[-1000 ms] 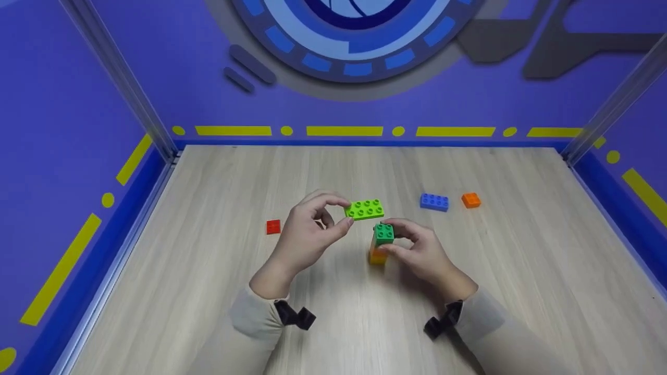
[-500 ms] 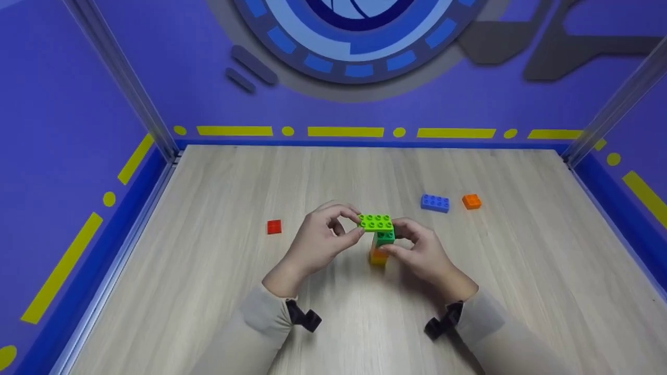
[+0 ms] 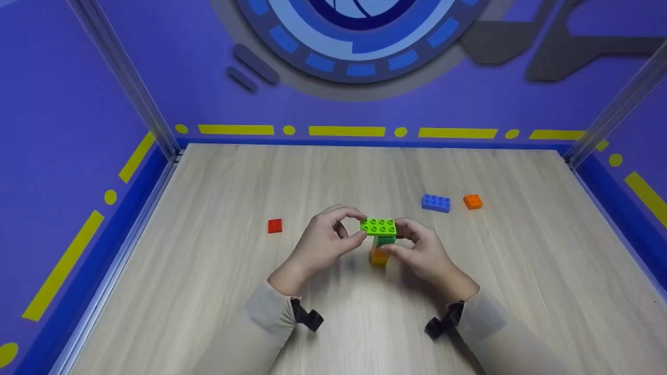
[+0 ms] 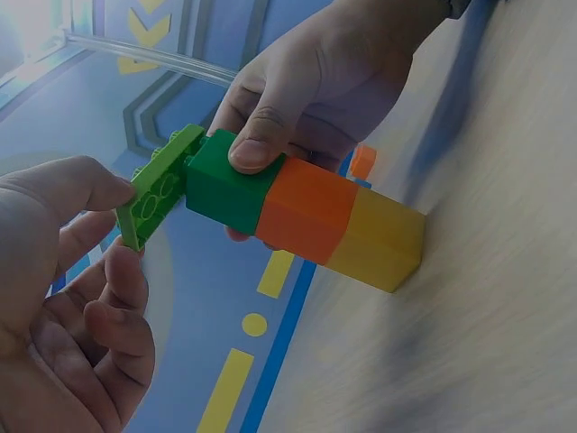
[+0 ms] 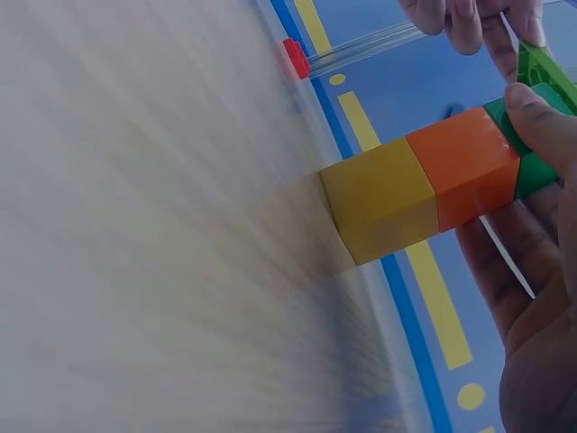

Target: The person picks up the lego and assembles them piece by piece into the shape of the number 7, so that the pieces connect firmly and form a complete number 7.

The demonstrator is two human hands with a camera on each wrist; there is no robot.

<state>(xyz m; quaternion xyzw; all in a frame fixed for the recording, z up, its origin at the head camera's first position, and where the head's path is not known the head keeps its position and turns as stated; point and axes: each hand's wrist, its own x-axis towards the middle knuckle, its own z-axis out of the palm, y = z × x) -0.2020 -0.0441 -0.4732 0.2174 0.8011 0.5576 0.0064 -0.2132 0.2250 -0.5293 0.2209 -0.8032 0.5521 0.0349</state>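
A lime-green flat toy brick (image 3: 379, 227) with two rows of studs is pinched at its left end by my left hand (image 3: 328, 239). It lies over the top of a stack, right at the studs of the dark green brick (image 4: 230, 183). Below that come an orange brick (image 4: 305, 209) and a yellow brick (image 4: 377, 238), which stands on the table. My right hand (image 3: 423, 252) grips the dark green brick between thumb and fingers. In the left wrist view the lime-green brick is slightly tilted against the stack's top.
On the wooden table (image 3: 208, 291) lie a small red brick (image 3: 274, 225) to the left, and a blue brick (image 3: 435, 203) and an orange square brick (image 3: 472, 201) at the back right. Blue-purple panels (image 3: 333, 112) wall in the back and sides.
My left hand has carried the lime-green brick right and toward me, from beside the stack to over its top. My right hand has stayed on the dark green brick.
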